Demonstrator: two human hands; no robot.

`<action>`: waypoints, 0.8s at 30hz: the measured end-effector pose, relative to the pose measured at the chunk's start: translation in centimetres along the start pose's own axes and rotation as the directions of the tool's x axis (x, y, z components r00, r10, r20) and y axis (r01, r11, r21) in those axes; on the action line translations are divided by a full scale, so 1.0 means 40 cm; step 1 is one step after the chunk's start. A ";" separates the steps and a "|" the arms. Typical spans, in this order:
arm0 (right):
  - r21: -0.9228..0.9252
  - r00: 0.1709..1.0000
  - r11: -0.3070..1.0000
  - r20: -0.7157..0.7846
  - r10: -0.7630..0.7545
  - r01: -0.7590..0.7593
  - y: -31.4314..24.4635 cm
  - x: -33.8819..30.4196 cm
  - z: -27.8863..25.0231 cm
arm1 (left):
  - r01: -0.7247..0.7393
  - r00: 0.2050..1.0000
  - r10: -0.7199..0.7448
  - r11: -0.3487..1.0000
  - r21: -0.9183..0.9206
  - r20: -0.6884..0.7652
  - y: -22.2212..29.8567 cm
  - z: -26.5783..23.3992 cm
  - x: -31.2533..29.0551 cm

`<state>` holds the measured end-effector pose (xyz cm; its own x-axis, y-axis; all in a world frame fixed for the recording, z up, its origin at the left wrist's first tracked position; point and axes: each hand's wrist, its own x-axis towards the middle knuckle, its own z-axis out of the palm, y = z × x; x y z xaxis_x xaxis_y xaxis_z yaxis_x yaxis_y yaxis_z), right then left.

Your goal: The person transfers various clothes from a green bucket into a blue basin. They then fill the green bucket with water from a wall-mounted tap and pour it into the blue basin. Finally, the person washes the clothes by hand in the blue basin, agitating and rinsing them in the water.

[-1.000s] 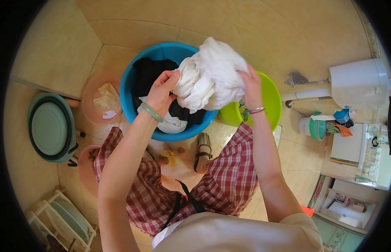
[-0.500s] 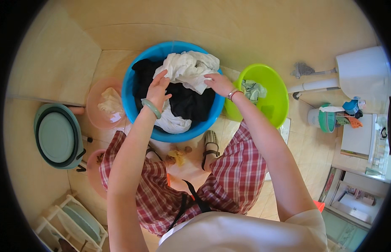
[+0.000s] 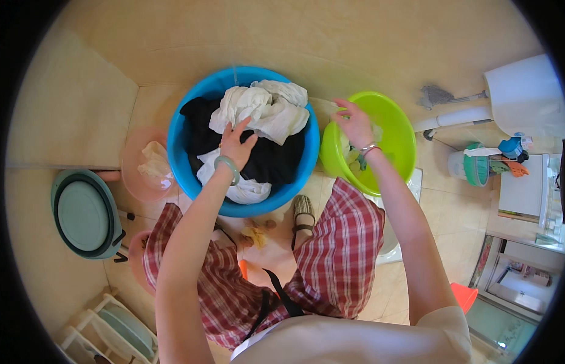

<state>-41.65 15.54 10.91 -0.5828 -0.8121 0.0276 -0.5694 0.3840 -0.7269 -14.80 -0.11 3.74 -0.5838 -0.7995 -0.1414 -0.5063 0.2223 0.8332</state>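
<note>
A big blue basin (image 3: 179, 161) holds black cloth (image 3: 282, 159) and white cloth (image 3: 258, 112), the white heaped mostly at its far side. My left hand (image 3: 238, 142), a green bangle at the wrist, is over the basin with fingers apart, close to the white cloth and gripping nothing. Over the left rim of the lime green bucket (image 3: 391, 109) my right hand (image 3: 354, 123) is held with its fingers spread, and it too grips nothing. Crumpled pale cloth or plastic lies in the bucket, partly hidden under that hand.
Left of the blue basin sits a pink basin (image 3: 133, 176) with pale cloth in it. A folded grey-green basin (image 3: 82, 209) leans by the left wall. A yellow cloth (image 3: 255, 236) lies between my feet. At right are a grey brush (image 3: 437, 96) and a small bin (image 3: 475, 167).
My right hand has left the white cloth and moved right, over the green bucket. My left hand has shifted slightly right and lower in the view, still over the blue basin.
</note>
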 end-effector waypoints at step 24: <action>-0.377 0.768 0.926 0.599 0.226 0.022 0.114 0.249 0.475 | -0.040 0.831 -0.328 0.769 0.638 0.448 -0.142 0.024 0.325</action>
<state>-39.05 0.85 -5.16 -0.2287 -0.8004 -0.5541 -0.7590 0.5030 -0.4134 -20.12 -11.21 -3.33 -0.6038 -0.4875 -0.6307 -0.7707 0.5591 0.3057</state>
